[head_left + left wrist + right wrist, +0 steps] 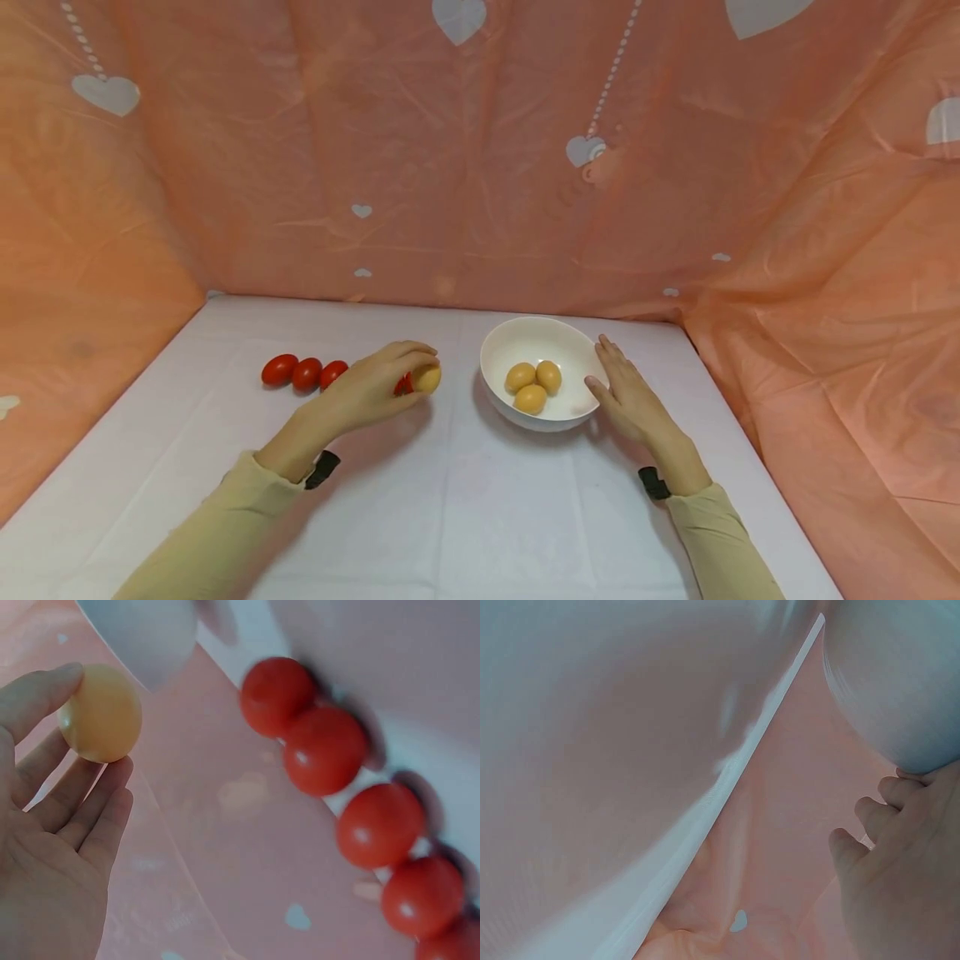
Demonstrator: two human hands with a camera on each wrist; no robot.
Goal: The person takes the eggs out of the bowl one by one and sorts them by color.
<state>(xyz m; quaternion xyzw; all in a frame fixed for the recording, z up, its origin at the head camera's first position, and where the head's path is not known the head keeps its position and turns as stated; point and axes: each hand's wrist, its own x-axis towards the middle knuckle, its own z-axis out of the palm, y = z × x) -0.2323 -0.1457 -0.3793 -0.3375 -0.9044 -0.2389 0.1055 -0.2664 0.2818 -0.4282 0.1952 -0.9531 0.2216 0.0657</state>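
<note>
A yellow cherry tomato (105,712) is pinched between the thumb and fingertips of my left hand (375,379), raised over the table left of the bowl. Below and behind that hand runs a row of red cherry tomatoes (307,375), partly covered by it in the head view; the left wrist view shows several of them (326,750). Inside the white bowl (517,333) lie three yellow cherry tomatoes (530,399). My right hand (633,400) rests against the bowl's right side, fingers extended along the wall and thumb near the rim.
A white cloth covers the table (495,525). Orange-pink curtains (420,167) with white hearts enclose it at the back and both sides, the back one close behind the bowl. Each wrist wears a black strap (322,469).
</note>
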